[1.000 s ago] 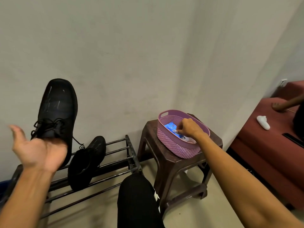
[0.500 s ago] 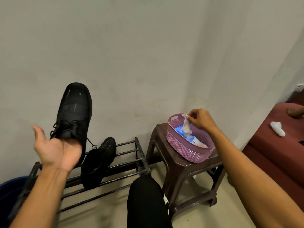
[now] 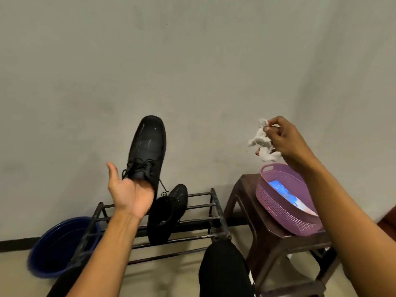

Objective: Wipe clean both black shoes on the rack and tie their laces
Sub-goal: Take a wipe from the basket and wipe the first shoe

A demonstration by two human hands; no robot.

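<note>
My left hand (image 3: 130, 194) holds a black lace-up shoe (image 3: 149, 148) by its heel, toe pointing up against the wall; its fingers are hidden behind the shoe, thumb free. Loose laces hang from the shoe. The second black shoe (image 3: 168, 215) lies on the black metal rack (image 3: 212, 213), just right of my left wrist. My right hand (image 3: 282, 138) pinches a crumpled white wipe (image 3: 262, 144) in the air above the purple basket (image 3: 278, 209).
The purple basket holds a blue wipe packet (image 3: 285, 194) and sits on a dark brown plastic stool (image 3: 270, 239) right of the rack. A blue basin (image 3: 55, 247) stands on the floor at the left. My knee in black trousers (image 3: 222, 269) is low in the middle.
My right hand pulled the white wipe out of the packet in the basket and lifted it clear. The left hand kept holding the shoe upright; the view shifted left.
</note>
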